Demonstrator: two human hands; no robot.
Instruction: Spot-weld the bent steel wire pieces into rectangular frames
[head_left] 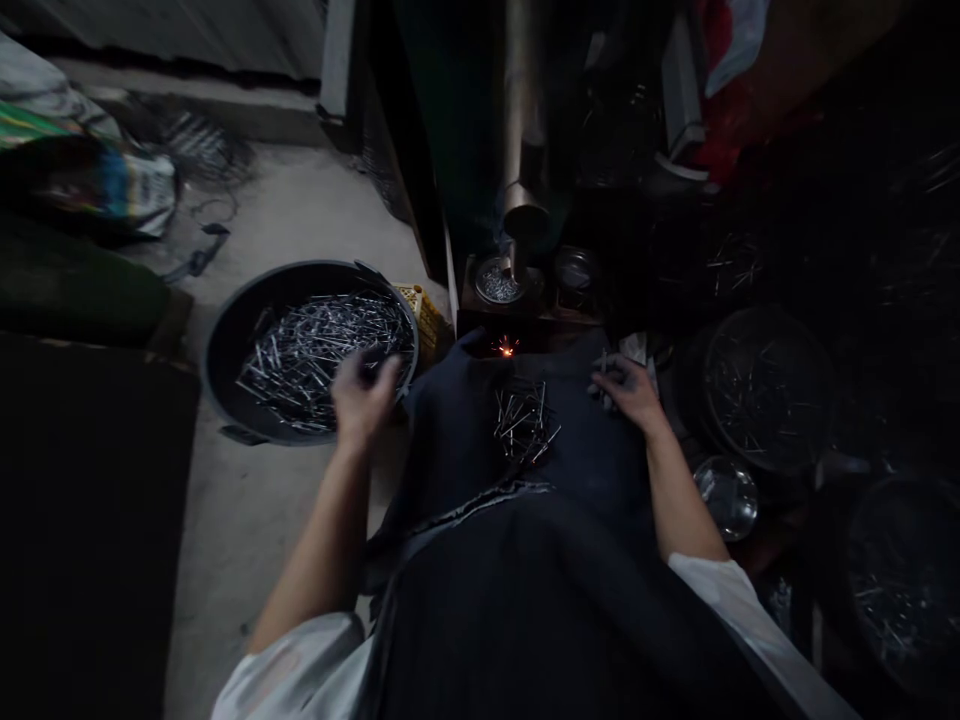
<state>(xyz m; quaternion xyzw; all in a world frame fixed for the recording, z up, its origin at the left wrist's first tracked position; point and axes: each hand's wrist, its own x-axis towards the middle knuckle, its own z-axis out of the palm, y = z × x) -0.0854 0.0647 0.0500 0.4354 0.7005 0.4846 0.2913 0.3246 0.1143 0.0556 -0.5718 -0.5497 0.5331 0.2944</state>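
My left hand point(364, 395) is over the near right rim of a dark round basin point(212, 345). Its thumb stands apart from the curled, slightly blurred fingers, and I see nothing held between them. Many thin metal rods point(322, 345) lie heaped in that basin. On the right, my right hand point(624, 388) is closed, with a short thin rod point(604, 360) sticking up at the fingertips. Dark cloth point(592, 430) covers my lap. A loose pile of metal rods point(525, 420) lies on it between my hands.
Orange sparks point(506, 348) glow just beyond the cloth, below a metal tube point(525, 190) and a small dish of metal bits point(499, 283). A yellow crate point(427, 318) touches the basin's right side. A clear round container point(726, 497) and dim tubs point(769, 390) stand to the right.
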